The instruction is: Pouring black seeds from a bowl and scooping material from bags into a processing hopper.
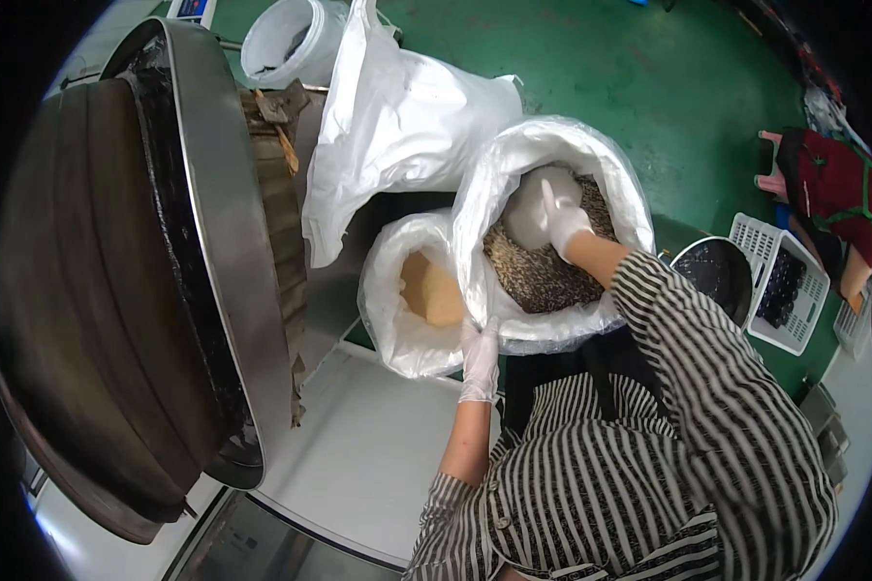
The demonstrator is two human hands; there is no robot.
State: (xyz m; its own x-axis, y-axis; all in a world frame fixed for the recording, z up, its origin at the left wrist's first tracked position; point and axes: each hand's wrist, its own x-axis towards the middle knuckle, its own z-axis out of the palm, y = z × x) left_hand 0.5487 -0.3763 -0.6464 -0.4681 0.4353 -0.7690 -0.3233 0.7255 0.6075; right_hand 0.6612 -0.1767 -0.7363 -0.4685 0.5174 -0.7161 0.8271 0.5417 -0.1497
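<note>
My right hand [565, 225], in a thin white glove, grips a whitish round bowl [525, 215] inside a large white plastic-lined bag [622, 179]. The bowl presses into a mass of mixed dark and pale seeds [543, 276]; its far side is partly hidden by the hand. My left hand [481, 360], gloved too, is closed on the near rim of the bag, where it meets a smaller white bag [386, 334]. That smaller bag holds pale yellow grain or powder [442, 295]; its exact kind is too small to tell.
A big metal drum [213, 242] stands at the left. Beyond the bags are a white sack [407, 121] and a white bucket [295, 44]. To the right lie a dark round pan [712, 271] and a white plastic basket [794, 315] with dark contents.
</note>
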